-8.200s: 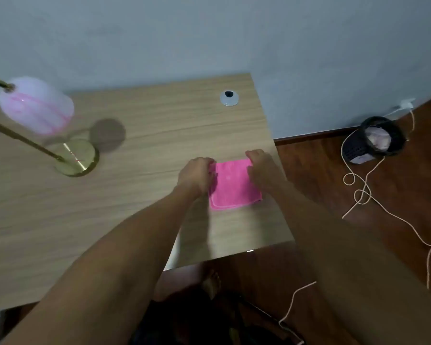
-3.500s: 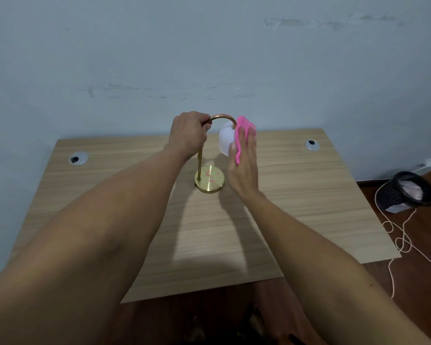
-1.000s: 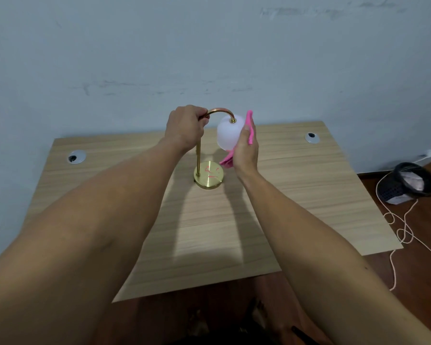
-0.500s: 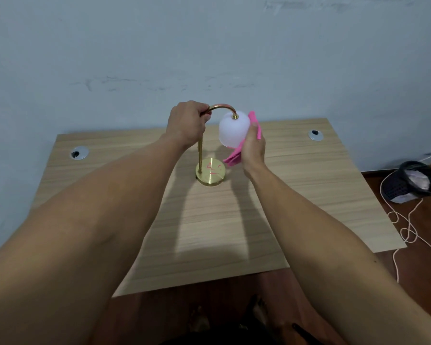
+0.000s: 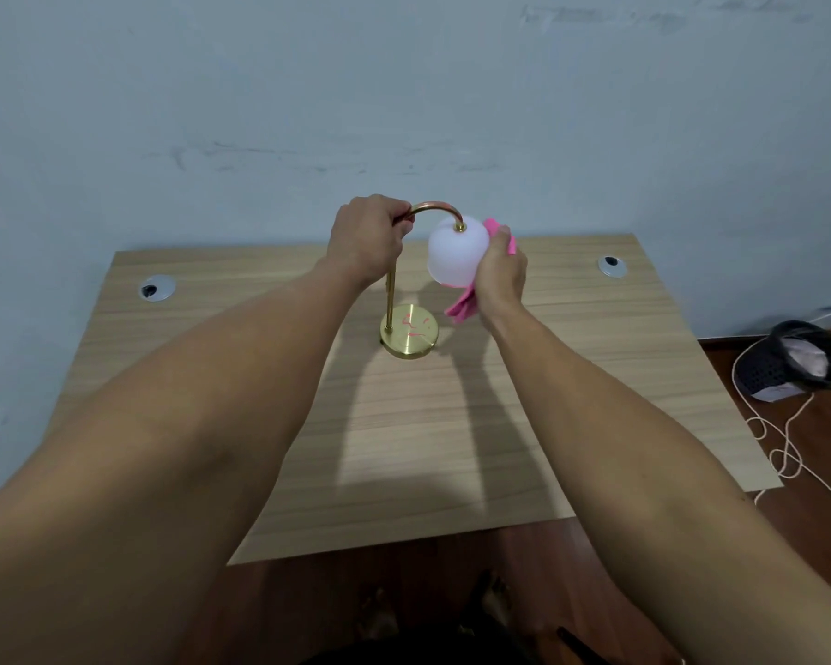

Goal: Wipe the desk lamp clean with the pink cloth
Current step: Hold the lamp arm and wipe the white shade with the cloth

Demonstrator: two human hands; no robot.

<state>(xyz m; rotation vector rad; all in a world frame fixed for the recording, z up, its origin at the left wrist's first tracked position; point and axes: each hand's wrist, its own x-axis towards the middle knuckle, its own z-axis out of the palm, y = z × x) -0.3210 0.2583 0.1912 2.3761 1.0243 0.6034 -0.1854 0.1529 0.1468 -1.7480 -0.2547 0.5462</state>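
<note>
Head view: the desk lamp (image 5: 390,300) stands upright toward the far edge of the bench (image 5: 572,376), about midway between its left and right edges, its long axis vertical. A thin brass stem rises from a round, shiny brass base (image 5: 409,337) that carries a few pink marks, then bends over in a copper-toned arc to the right and ends at a small brass knob. From that knob hangs the shade (image 5: 456,254), a smooth, frosted white dome with its open mouth pointing down over the bench, to the right of the stem. The pink cloth (image 5: 462,309) is soft and crumpled; part of it shows above the shade's right shoulder and a loose fold droops below the shade. The right hand (image 5: 500,273) is curled around the shade's right side, pressing the cloth against it with the thumb up near the top. The left hand (image 5: 368,237) is closed in a fist around the top of the stem where the arc begins. The bench top is pale wood-grain laminate, rectangular, with a round grey cable grommet (image 5: 157,288) near its far left corner and another (image 5: 612,266) near its far right corner. Beyond its right edge, a dark mesh basket (image 5: 795,362) and a white cord (image 5: 783,453) lie on the dark wooden floor.
</note>
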